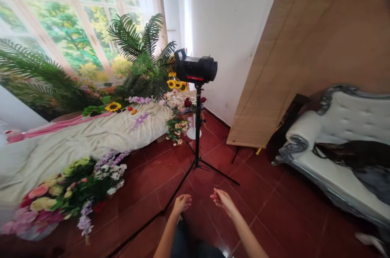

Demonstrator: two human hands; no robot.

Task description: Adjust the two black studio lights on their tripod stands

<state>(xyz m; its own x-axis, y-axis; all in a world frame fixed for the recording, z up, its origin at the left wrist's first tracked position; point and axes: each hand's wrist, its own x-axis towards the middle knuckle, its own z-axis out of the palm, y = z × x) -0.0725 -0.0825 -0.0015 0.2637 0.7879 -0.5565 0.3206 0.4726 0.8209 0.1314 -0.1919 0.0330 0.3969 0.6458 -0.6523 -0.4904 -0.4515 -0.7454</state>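
Observation:
My left hand [183,203] hovers low in front of me, fingers curled in, with nothing visible in them. A short way to its right, my right hand [222,199] is also loosely closed, and no object shows in it. Neither hand touches anything. Beyond them stands a black light stand [197,144] on spread tripod legs, nearest to both hands. A black studio light [195,68] with a handle at its rear and a red stripe on its side is mounted on top. One leg of the stand runs toward me, left of my left hand.
Left is a low bed with a cream cloth [91,136] and a flower bouquet [67,193] beside it. Palm fronds [143,55] and sunflowers [177,84] stand behind. A tan hanging backdrop [262,87] and white tufted sofa [341,124] holding dark clothing [359,156] are right.

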